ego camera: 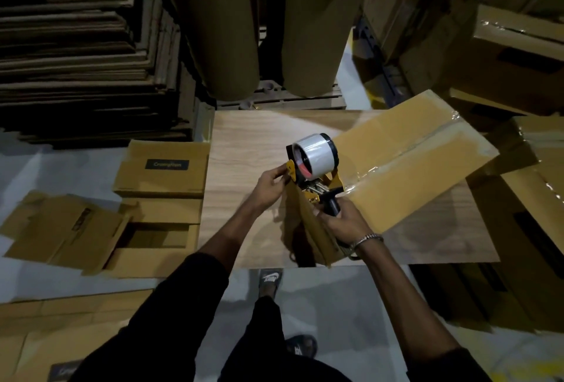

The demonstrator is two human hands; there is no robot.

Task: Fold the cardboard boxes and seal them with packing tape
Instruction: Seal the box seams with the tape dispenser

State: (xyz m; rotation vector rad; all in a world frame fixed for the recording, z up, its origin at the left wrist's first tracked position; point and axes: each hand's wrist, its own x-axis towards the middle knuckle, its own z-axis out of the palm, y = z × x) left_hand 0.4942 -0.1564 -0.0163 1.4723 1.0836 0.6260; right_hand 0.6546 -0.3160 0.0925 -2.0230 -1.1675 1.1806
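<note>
A long folded cardboard box (406, 165) lies slanted across the wooden table (244, 149), with clear tape running along its top seam. A yellow tape dispenser (314, 168) carrying a clear tape roll sits at the box's near end. My right hand (338, 223) grips the dispenser's black handle. My left hand (271, 183) pinches the yellow front plate of the dispenser. The near end face of the box is partly hidden by my right hand.
Flat and half-opened boxes (161, 174) lie on the floor to the left. Stacks of flattened cardboard (79, 61) rise at the back left. Two big brown paper rolls (268, 30) stand behind the table. Taped boxes (525, 204) crowd the right side.
</note>
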